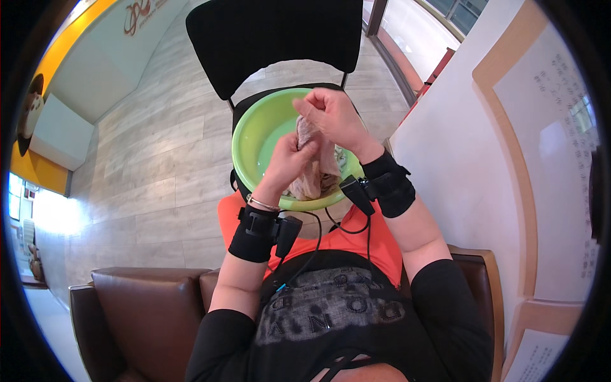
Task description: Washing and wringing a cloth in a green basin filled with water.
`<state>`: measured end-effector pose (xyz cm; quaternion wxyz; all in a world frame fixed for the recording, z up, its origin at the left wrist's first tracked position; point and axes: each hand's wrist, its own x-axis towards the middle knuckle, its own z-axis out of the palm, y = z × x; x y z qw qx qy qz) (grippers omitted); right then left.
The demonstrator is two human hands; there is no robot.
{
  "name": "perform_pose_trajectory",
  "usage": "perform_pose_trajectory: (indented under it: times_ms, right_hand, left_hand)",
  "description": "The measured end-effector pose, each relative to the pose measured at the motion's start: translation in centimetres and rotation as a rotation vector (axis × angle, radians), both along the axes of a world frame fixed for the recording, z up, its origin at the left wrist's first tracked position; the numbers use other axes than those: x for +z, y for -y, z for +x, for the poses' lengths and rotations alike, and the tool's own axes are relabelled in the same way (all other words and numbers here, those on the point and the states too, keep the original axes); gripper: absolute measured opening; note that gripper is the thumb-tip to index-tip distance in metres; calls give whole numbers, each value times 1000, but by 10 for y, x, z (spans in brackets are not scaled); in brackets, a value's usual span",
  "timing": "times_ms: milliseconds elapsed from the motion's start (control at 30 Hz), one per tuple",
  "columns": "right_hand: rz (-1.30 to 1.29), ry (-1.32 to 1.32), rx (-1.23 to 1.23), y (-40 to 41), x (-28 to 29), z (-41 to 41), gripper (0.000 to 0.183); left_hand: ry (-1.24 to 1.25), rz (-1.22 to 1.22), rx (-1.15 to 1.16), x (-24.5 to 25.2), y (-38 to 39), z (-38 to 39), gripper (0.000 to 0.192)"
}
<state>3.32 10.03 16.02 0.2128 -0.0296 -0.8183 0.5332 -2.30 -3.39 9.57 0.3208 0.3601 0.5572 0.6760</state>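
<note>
A light green plastic basin [243, 157] rests on the seat of a black chair [274, 28] in front of me. Over its right half, a damp-looking pinkish-brown cloth or piece of meat [312, 179] hangs from my left hand [291, 160], whose thumb and fingers close on its upper part. My right hand [329, 114] is just above and to the right, fingers curled near the top of that soft piece; whether it pinches anything is unclear. Small whitish pieces [340, 157] lie at the basin's right side, partly hidden by the hanging piece.
Black wrist straps with boxy devices and cables [320, 234] cross between my forearms. A brown leather sofa [148, 315] is around and behind me. To the right stands a white wall [444, 143] with a wood-framed board; a white counter [95, 71] is at upper left.
</note>
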Motion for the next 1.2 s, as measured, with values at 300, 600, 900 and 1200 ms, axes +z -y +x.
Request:
perform_pose_trajectory:
  times_ms: [300,600,900,1200]
  right_hand:
    - [-82,391,319,-24,-113,40,37]
    - [-50,393,295,-30,-140,39,30]
    - [79,-2,-99,-26,-111,41,17]
    - [202,-41,-182,37,-89,7,24]
  left_hand:
    - [264,132,133,-27,6,-16,31]
    - [507,257,198,-23,21,-27,29]
    - [541,293,241,-41,23,-35,27]
    - [810,251,238,-75,-20,1,26]
